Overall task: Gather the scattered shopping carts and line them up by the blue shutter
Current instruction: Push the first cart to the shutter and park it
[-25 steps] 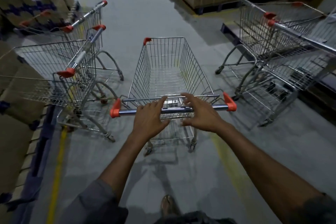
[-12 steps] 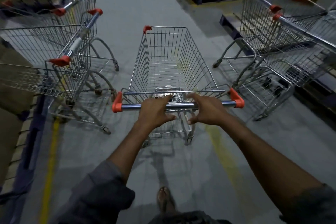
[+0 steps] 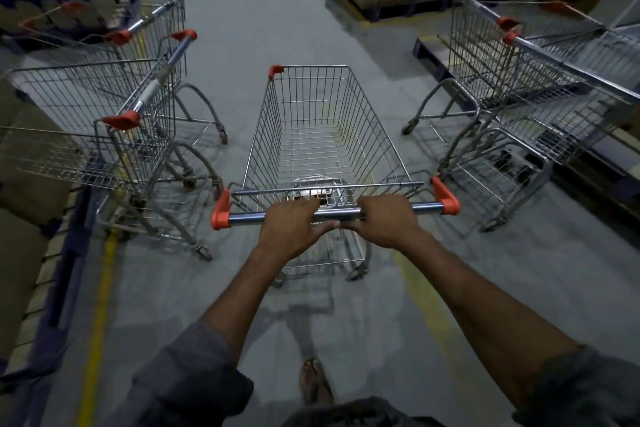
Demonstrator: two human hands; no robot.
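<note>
The handle bar of the centre cart is gripped by the left hand and right hand, thumbs seemingly underneath.

Rolled-up grey sleeves

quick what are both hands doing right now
left hand: closed, gripping the cart handle
right hand: closed, gripping the same cart handle
</note>
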